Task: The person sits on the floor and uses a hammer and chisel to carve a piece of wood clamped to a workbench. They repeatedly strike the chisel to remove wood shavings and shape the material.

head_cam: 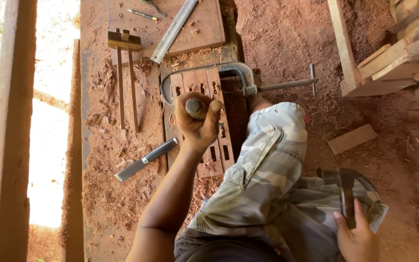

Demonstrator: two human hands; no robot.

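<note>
Head view: the left hand is fisted around a round-handled wooden chisel, upright over the mortised reddish wooden slats — pinned at twelve o'clock by a grey steel C-clamp so they stay put. At five o'clock, the right hand grips a dark claw hammer.

Bright daylight from the left, so strong it washes that edge out to white glare. Soft and even over the wooden bench, with faint shadows. Sharp in the middle, a little bent at the edges.
</note>
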